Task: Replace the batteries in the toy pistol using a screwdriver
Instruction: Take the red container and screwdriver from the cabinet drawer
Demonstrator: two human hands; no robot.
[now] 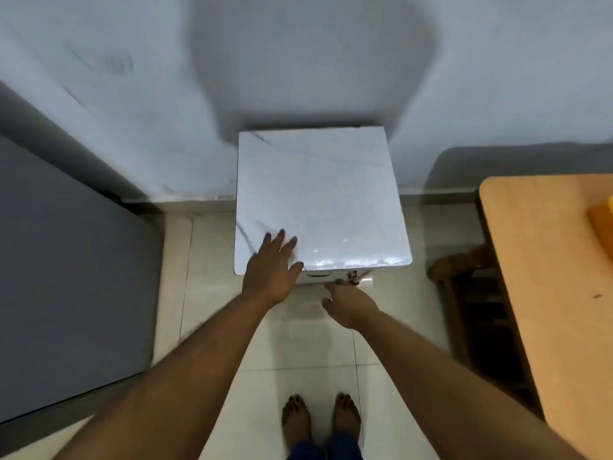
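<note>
No toy pistol, screwdriver or batteries are in view. A small white cabinet with a marble-patterned top (331,194) stands against the wall. My left hand (272,270) lies flat on the top's near left corner, fingers spread. My right hand (348,303) reaches below the top's front edge, fingertips at the cabinet's front near a small metal key or latch (353,276). Whether those fingers grip anything I cannot tell.
A wooden table (547,277) with an orange object (603,224) at its edge stands on the right, a dark wooden stool or frame (464,293) under it. A grey panel (66,277) fills the left. My bare feet (320,423) stand on pale floor tiles.
</note>
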